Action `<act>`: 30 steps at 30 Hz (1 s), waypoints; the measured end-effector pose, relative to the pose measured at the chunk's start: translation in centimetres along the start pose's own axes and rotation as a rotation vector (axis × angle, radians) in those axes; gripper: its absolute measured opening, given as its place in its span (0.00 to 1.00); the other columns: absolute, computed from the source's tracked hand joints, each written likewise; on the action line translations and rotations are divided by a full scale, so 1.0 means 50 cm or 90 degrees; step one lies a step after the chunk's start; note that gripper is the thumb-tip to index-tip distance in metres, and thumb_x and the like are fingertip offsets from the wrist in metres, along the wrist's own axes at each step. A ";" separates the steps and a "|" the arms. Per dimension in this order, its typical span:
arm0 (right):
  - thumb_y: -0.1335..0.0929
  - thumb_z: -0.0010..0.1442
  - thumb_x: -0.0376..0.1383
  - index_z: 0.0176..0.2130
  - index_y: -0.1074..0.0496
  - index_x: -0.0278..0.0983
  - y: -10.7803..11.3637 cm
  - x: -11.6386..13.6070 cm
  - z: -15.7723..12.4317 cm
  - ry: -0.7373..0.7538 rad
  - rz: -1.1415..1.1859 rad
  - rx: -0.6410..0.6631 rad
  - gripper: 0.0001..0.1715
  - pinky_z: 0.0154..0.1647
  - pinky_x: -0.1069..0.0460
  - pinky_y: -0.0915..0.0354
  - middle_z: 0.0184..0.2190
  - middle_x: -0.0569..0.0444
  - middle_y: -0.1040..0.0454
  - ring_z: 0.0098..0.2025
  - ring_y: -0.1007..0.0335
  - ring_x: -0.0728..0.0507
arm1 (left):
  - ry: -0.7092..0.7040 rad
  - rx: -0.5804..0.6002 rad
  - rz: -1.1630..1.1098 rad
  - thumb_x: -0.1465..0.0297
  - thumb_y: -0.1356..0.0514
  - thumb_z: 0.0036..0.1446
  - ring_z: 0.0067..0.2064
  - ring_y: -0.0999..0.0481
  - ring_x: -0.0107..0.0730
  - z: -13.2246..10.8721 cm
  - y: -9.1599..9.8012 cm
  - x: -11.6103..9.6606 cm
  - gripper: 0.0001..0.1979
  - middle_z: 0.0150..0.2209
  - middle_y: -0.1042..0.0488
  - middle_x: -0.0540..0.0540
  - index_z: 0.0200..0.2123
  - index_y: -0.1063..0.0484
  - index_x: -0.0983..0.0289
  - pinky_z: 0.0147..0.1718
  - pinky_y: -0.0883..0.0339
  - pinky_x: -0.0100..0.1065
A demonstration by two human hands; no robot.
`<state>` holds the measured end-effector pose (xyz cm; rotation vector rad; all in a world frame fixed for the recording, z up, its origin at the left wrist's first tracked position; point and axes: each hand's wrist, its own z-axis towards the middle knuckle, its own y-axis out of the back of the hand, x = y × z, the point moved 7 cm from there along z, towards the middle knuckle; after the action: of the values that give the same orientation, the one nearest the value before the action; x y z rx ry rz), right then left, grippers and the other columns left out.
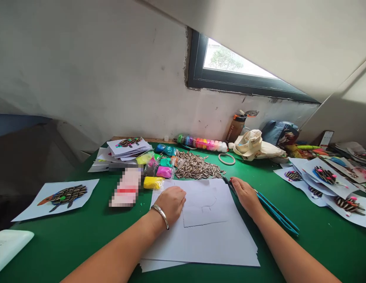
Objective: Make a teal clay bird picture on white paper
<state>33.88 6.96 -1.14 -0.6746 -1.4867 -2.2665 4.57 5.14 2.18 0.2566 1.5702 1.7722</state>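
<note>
Farthest left on the green tabletop (67,239) we see part of a white object (11,247), and beyond it a single sheet with a seed-covered turtle picture (69,198). Next comes a stack of similar pictures (128,145) toward the wall, then a pixelated pink item (126,186) and small packs of coloured clay (153,182), the yellow one nearest us.

Our left hand (171,204), a silver bangle (160,216) at its wrist, rests palm down on the left part of the white paper (218,247), its fingers close together. We cannot tell whether they pinch anything underneath. The paper lies under this hand and spreads to its right, filling the space between both hands; thin dark lines (209,206) show on it, just right of the left fingertips. Behind the paper sits a heap of striped seeds (197,165), with a tape ring (227,159) to its right.

Our right hand (245,196) is at the paper's right edge, fingers together, over a slim dark tool (230,185); we cannot tell whether it grips it. Teal tweezers (278,214) lie just right of that wrist, and more seed pictures (324,173) lie farther right.
</note>
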 end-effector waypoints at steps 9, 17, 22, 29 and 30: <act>0.40 0.63 0.43 0.47 0.26 0.36 -0.013 0.187 0.086 0.119 -0.045 0.040 0.21 0.48 0.44 0.33 0.43 0.47 0.22 0.46 0.27 0.38 | 0.004 -0.005 -0.016 0.74 0.48 0.60 0.44 0.26 0.41 -0.006 -0.010 0.009 0.10 0.37 0.24 0.59 0.34 0.27 0.64 0.48 0.33 0.42; 0.34 0.65 0.41 0.52 0.32 0.36 -0.255 0.421 0.288 0.178 -0.185 0.240 0.18 0.47 0.43 0.31 0.51 0.48 0.31 0.47 0.30 0.42 | 0.011 -0.028 -0.034 0.75 0.45 0.56 0.42 0.26 0.41 -0.007 -0.021 0.021 0.07 0.35 0.23 0.58 0.32 0.26 0.66 0.46 0.31 0.42; 0.34 0.65 0.40 0.53 0.33 0.36 -0.359 0.464 0.354 0.147 -0.266 0.254 0.18 0.47 0.43 0.31 0.52 0.47 0.31 0.48 0.30 0.42 | 0.032 -0.082 -0.055 0.77 0.42 0.53 0.43 0.26 0.42 -0.009 -0.031 0.032 0.06 0.37 0.22 0.58 0.33 0.26 0.66 0.47 0.31 0.43; 0.34 0.65 0.40 0.53 0.33 0.36 -0.422 0.474 0.353 0.158 -0.260 0.288 0.19 0.47 0.42 0.31 0.51 0.47 0.31 0.48 0.30 0.42 | 0.006 -0.163 -0.078 0.78 0.42 0.48 0.41 0.25 0.44 -0.012 -0.033 0.031 0.07 0.35 0.22 0.59 0.31 0.25 0.67 0.44 0.28 0.45; 0.34 0.65 0.40 0.53 0.33 0.36 -0.422 0.476 0.351 0.163 -0.247 0.289 0.19 0.47 0.42 0.31 0.51 0.47 0.31 0.48 0.30 0.42 | 0.006 -0.164 -0.078 0.78 0.42 0.48 0.41 0.25 0.45 -0.012 -0.031 0.031 0.07 0.35 0.22 0.59 0.31 0.25 0.67 0.44 0.28 0.45</act>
<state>6.58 30.70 2.19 0.0382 -2.0282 -2.0430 3.74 5.61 0.11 0.0261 1.3169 1.8567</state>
